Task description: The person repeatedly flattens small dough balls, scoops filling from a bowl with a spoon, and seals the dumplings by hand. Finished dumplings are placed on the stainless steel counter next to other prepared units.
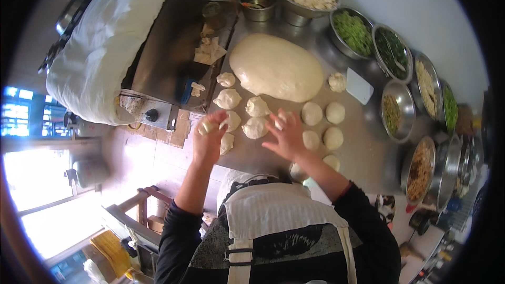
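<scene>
Above the left edge of the steel worktop, my left hand (pixel 209 138) is closed around a small piece of pale dough (pixel 209 127). My right hand (pixel 286 136) is spread, fingers apart, over a dough ball (pixel 281 120) that it partly hides; whether it touches the ball is unclear. Rough-topped dough pieces (pixel 255 127) lie between the hands and along the left edge. Smoother round dough balls (pixel 311 113) stand in two columns right of my right hand, some behind the forearm. A large smooth dough mass (pixel 276 67) lies beyond them, a gathered dough ball (pixel 337 82) at its right.
A white plastic dough scraper (pixel 359 86) lies at the right. Steel bowls of chopped greens (pixel 352 33), shredded food (pixel 427 83) and other fillings line the worktop's far right side. A pot (pixel 259 4) stands at the back. A griddle-like metal appliance (pixel 169 51) borders the left, beside a white cloth cover (pixel 106 43).
</scene>
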The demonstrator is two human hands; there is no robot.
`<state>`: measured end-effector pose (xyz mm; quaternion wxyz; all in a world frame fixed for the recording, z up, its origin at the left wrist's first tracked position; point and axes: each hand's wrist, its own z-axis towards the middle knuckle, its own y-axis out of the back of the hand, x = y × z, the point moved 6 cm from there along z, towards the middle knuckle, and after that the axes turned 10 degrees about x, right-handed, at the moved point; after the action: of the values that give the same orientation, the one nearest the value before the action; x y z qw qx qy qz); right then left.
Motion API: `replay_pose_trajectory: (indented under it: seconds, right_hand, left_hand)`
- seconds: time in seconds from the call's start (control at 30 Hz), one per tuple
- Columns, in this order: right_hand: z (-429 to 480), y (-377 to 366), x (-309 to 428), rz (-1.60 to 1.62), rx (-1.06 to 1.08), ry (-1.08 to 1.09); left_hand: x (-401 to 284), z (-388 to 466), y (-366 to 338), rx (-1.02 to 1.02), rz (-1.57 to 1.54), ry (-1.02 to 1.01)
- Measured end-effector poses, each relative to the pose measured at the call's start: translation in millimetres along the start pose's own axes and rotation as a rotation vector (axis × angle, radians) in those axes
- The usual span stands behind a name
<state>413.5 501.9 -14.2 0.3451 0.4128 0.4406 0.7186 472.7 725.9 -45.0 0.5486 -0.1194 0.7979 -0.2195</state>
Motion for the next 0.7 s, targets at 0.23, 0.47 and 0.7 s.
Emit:
replay_pose_trajectory:
  seconds: [0.23, 0.47, 0.7]
  right_hand:
    - [22, -91, 22, -0.083, 0.324, -0.279]
    - [18, -76, 39, 0.259, 0.361, -0.215]
    - [-71, -82, 79, 0.06, 0.333, 0.011]
  left_hand:
    - [68, -65, 0, 0.078, -0.258, 0.2]
    - [58, -76, 20, 0.146, -0.129, 0.253]
    - [49, -67, 32, 0.118, 0.165, 0.186]
